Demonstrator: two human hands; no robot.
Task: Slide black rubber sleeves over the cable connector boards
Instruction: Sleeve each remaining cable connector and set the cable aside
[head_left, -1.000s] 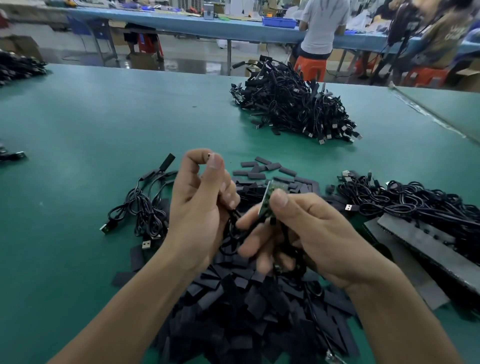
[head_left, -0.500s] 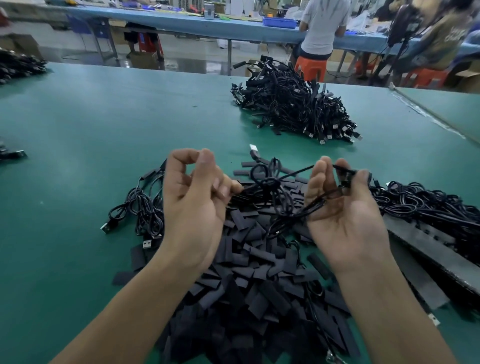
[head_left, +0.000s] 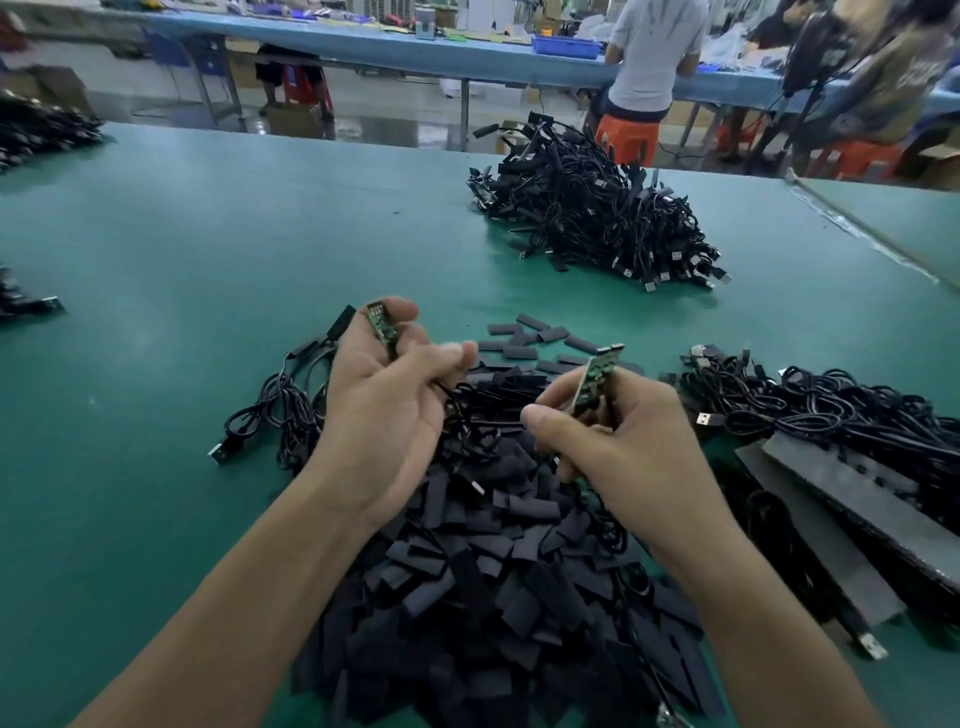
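Bare green board (head_left: 382, 325) pinched by left hand (head_left: 384, 415) fingers (head_left: 402, 310); second board (head_left: 597, 382) gripped in right hand (head_left: 623, 441), neither sleeved. Sleeve pile (head_left: 493, 571) heaped on counter (head_left: 156, 364) just below fingers. Far heap (head_left: 597, 223) beyond fingers possibly finished; cable bundle (head_left: 831, 405) right of fingers left.

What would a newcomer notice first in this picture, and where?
At centre, the left hand holds a green connector board and the right hand holds a second board. Beneath them spreads a pile of black rubber sleeves; a heap of black cables sits farther back on the green table.
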